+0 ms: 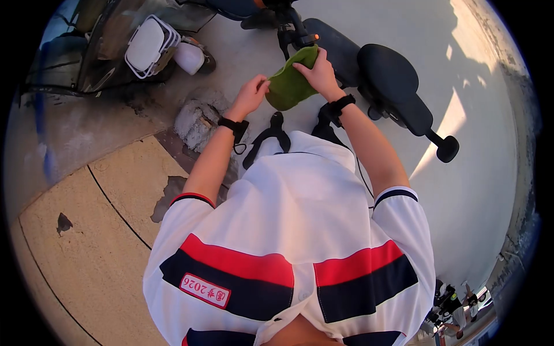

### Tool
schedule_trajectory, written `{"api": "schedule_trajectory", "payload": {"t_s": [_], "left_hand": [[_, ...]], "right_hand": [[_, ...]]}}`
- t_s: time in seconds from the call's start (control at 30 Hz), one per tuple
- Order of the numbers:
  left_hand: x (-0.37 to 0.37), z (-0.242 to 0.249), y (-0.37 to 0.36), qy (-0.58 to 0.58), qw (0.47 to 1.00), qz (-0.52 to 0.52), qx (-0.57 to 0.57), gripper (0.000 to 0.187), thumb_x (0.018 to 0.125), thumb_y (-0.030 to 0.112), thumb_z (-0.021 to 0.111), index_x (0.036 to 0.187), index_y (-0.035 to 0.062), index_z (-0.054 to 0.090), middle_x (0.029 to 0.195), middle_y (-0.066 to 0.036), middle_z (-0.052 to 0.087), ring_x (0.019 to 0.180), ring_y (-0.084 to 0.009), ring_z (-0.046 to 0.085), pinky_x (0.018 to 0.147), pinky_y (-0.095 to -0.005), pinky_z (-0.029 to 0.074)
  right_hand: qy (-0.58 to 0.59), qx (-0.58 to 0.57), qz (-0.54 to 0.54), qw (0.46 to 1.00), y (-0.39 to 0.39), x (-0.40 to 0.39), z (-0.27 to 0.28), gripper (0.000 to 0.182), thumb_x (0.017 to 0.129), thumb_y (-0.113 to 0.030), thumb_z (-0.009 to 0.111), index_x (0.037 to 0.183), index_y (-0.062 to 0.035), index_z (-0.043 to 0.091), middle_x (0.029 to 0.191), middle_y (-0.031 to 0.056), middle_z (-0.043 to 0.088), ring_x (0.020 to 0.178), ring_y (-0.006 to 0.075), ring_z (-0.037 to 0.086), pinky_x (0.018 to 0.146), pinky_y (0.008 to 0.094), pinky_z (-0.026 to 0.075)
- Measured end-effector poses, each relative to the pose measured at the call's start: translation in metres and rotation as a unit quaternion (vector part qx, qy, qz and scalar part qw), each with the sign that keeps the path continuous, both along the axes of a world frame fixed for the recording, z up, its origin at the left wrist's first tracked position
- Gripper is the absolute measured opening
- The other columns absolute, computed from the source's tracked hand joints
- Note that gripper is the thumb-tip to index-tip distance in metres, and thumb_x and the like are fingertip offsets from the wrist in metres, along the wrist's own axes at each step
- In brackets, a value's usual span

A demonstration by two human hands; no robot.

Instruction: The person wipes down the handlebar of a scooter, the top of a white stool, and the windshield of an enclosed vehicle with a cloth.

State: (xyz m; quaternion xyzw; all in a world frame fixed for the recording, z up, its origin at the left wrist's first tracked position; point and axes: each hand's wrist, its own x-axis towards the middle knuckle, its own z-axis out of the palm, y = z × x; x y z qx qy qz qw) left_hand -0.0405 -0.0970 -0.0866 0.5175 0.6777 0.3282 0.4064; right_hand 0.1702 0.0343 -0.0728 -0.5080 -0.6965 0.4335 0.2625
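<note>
A green cloth [291,85] hangs in front of me between my two hands, below the handlebar of a scooter. My right hand [314,74] is closed on its upper right part, with the thumb lying over the fabric. At the cloth's left edge, the fingers of my left hand [252,94] are pinched together on it. Each wrist wears a black strap. Just beyond the cloth is the dark handlebar [297,36], with a small orange light at its end.
The scooter's black seat [388,70] extends to the right. A white basket [151,47] and a white rounded object [188,58] are at upper left. A rough grey lump [199,120] rests on the ground by my feet. People and vehicles appear small at lower right.
</note>
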Motion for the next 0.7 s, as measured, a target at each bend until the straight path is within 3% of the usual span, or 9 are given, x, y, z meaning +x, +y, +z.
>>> {"api": "schedule_trajectory", "payload": {"t_s": [0.2,0.4,0.7], "left_hand": [[0.019,0.003,0.003,0.0,0.993,0.103,0.06,0.016,0.104,0.015,0.056,0.104,-0.0015,0.058,0.084,-0.007,0.068,0.081,-0.0126,0.066,0.075,-0.028,0.052],[0.044,0.016,0.01,0.018,0.99,0.126,0.052,0.017,0.103,0.015,0.057,0.104,-0.0017,0.059,0.086,-0.009,0.071,0.081,-0.0129,0.067,0.075,-0.0282,0.053],[0.055,0.026,-0.009,0.064,0.984,0.164,0.041,0.017,0.1,0.015,0.061,0.106,-0.001,0.061,0.086,-0.013,0.072,0.08,-0.0168,0.07,0.071,-0.0297,0.052]], "right_hand": [[0.041,-0.09,0.09,0.991,0.022,0.009,-0.018,0.066,0.092,-0.048,0.067,0.128,0.0049,0.047,0.106,0.0259,0.07,0.102,0.0397,0.069,0.087,0.0428,0.054],[0.133,-0.106,0.059,0.984,0.022,0.003,-0.023,0.055,0.099,-0.045,0.056,0.126,0.003,0.049,0.112,0.028,0.068,0.107,0.0411,0.066,0.091,0.0446,0.051],[0.096,-0.051,0.13,0.986,0.016,0.027,-0.019,0.046,0.097,-0.034,0.064,0.12,0.0033,0.051,0.104,0.0287,0.068,0.099,0.0458,0.065,0.084,0.0478,0.052]]}}
